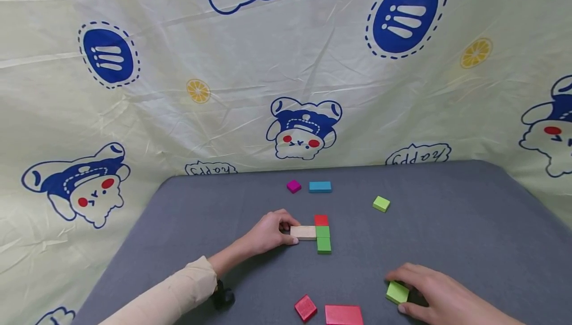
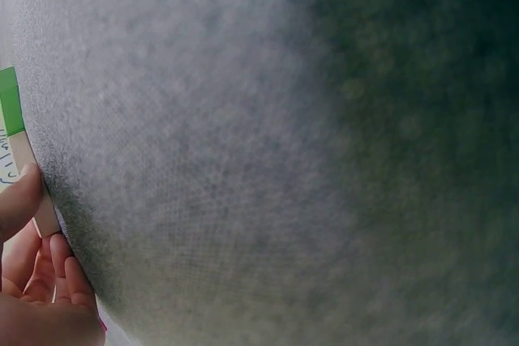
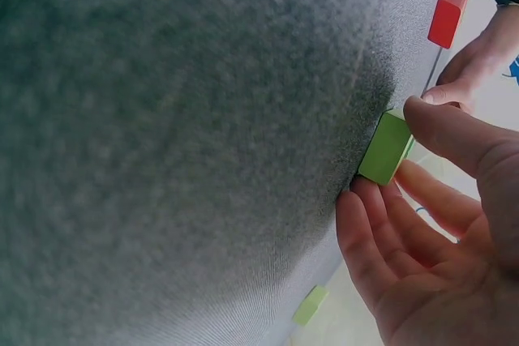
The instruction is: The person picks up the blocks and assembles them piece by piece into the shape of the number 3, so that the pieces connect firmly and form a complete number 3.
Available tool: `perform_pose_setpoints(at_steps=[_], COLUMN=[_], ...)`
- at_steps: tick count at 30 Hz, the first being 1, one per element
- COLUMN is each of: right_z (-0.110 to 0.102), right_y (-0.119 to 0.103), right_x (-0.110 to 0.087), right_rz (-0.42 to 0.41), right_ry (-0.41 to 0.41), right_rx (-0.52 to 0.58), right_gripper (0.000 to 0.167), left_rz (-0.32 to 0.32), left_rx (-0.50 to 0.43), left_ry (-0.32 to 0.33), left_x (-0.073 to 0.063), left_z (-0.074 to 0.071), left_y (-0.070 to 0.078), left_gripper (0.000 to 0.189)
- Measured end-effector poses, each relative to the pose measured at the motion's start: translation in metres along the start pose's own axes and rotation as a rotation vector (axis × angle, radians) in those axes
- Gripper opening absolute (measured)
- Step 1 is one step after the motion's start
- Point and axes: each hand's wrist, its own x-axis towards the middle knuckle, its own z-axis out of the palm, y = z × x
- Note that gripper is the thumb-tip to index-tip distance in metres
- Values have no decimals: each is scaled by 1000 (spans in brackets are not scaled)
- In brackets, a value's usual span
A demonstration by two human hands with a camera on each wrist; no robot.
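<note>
My left hand (image 1: pixel 270 230) pinches the left end of a plain wooden block (image 1: pixel 304 233) between thumb and fingers. That block's right end meets a short column: a red block (image 1: pixel 321 220) at the far end, then two green blocks (image 1: pixel 323 245) nearer me. In the left wrist view the thumb lies on the wooden block (image 2: pixel 46 215), with a green block (image 2: pixel 10 101) beyond it. To the right, near the front, my right hand (image 1: pixel 431 288) grips a light green block (image 1: pixel 397 292) by its sides. The right wrist view shows this block (image 3: pixel 386 147) between thumb and fingers, close against the tabletop.
At the back of the grey table (image 1: pixel 223 201) lie a magenta block (image 1: pixel 293 186) and a blue block (image 1: pixel 320 187). Another light green block (image 1: pixel 381 204) sits back right. A red cube (image 1: pixel 306 308) and a larger red block (image 1: pixel 343 315) are in front. A printed curtain (image 1: pixel 237 126) hangs behind.
</note>
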Motion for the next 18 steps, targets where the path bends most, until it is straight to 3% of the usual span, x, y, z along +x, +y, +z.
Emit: perform_pose_setpoints(at_steps=[12,18], right_z=[-5,-4], right_y=[3,-2], right_x=[2,6], right_rz=[-33,2], right_ry=[-17,-19], right_rx=[-7,-2], right_gripper=[40,42], left_rz=[-11,-7], left_rx=[-6,-11], left_ry=[1,1], left_x=[-1,0], left_z=[0,-1], left_y=[-2,-2], left_gripper=[24,24])
